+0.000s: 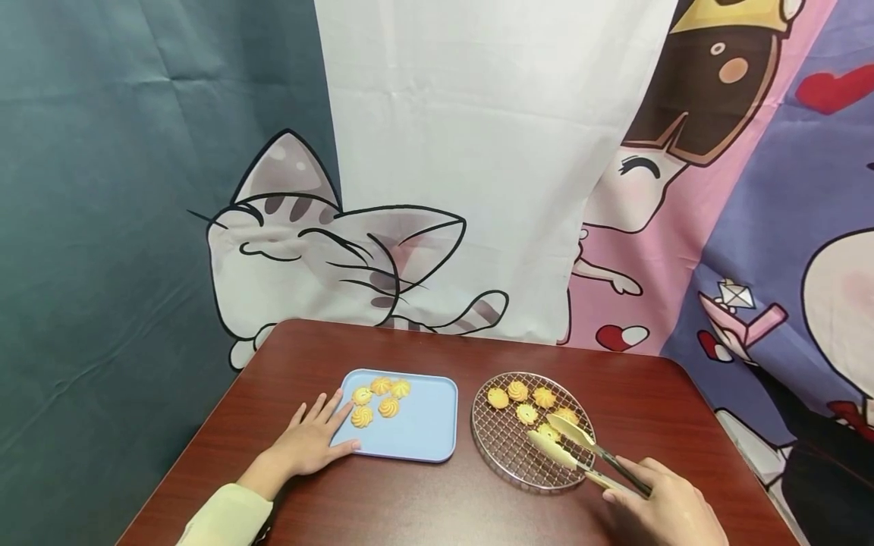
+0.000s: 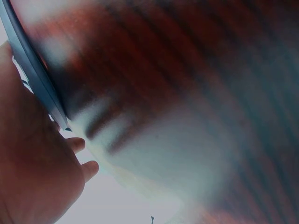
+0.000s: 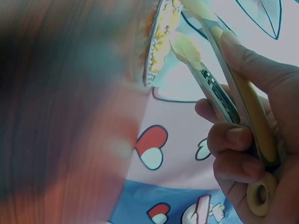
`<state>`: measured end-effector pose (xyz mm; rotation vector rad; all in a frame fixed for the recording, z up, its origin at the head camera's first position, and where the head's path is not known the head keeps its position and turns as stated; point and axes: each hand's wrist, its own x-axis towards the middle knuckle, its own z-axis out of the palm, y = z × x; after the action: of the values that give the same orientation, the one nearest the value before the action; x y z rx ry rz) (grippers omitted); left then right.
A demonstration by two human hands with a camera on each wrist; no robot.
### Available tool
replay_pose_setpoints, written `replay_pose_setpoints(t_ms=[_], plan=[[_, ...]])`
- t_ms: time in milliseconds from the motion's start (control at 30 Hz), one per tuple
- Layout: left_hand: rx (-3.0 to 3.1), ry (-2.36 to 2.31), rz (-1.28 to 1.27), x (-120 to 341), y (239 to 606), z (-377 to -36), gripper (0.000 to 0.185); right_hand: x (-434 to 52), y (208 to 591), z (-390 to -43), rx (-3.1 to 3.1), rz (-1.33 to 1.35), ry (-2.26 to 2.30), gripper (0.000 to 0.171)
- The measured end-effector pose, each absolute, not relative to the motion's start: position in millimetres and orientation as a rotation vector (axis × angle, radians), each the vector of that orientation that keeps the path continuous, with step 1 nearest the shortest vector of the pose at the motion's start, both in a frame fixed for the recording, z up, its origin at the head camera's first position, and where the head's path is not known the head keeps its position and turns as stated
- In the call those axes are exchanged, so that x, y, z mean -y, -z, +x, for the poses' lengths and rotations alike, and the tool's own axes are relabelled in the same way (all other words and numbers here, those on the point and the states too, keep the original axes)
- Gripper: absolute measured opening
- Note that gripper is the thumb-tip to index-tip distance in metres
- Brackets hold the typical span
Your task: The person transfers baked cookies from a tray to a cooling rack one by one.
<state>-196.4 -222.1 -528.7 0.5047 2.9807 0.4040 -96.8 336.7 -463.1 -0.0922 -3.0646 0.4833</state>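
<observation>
Head view: set high at the near edge of the counter (image 1: pixel 437 500), facing forward and down, far enough back to take in the whole top and the printed backdrop (image 1: pixel 478 152) behind. Left wrist view: placed very low and close beside the left hand (image 2: pixel 32 163), looking along the blurred counter surface with the blue tray (image 2: pixel 32 70) rim seen edge-on. Right wrist view: placed low and close under the right hand (image 3: pixel 252 154), looking past the tongs (image 3: pixel 219 88) toward the wire rack (image 3: pixel 156 46) edge-on. Shared with head view: tray and left hand (image 1: pixel 310 440); tongs (image 1: pixel 580 447), rack (image 1: pixel 505 447), right hand (image 1: pixel 665 508).
</observation>
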Motion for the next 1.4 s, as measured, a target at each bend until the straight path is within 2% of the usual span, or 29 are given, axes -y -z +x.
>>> replay_pose_setpoints(t_ms=[500, 1133, 1400], plan=[[-2.98, -0.373, 0.494, 221, 527, -197, 0.085, -300, 463, -106, 2.771, 0.201, -0.461, 0.051], [-2.973, -0.368, 0.493, 220, 524, -194, 0.085, -259, 457, -137, 2.732, 0.323, -0.516, 0.059], [-2.966, -0.398, 0.501, 220, 525, -195, 0.084, -238, 457, -154, 2.758, 0.351, -0.529, 0.057]])
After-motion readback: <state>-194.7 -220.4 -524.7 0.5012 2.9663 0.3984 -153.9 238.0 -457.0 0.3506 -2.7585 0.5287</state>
